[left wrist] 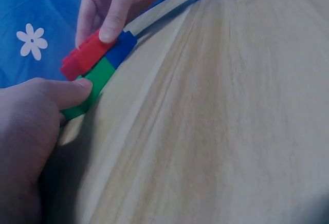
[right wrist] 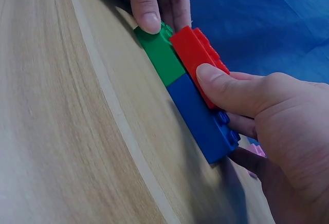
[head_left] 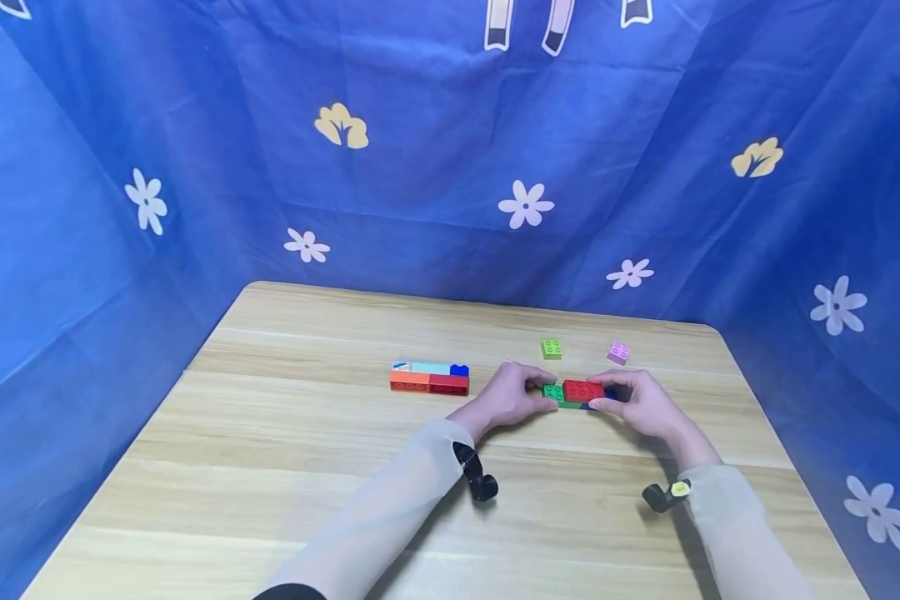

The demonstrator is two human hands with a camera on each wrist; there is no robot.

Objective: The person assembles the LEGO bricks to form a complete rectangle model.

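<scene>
A green brick [right wrist: 159, 55] and a blue brick [right wrist: 199, 120] lie end to end on the wooden table. Across their joint sits a red brick [head_left: 583, 390], its studs facing up, overlapping part of each. My left hand [head_left: 512, 394] pinches the outer end of the green brick, thumb on the near side. From the other side, my right hand [head_left: 642, 406] holds the red brick between thumb and fingers. In the right wrist view, the right thumb presses the red brick's near face, and lower fingers reach behind the blue brick's studded end.
Left of my hands stands a block of joined bricks, with an orange brick [head_left: 409, 382], a dark red brick [head_left: 448, 385] and a pale blue brick [head_left: 430, 368]. Behind the hands lie a lime green brick [head_left: 551, 349] and a pink brick [head_left: 618, 352]. A blue curtain [head_left: 435, 167] surrounds the table.
</scene>
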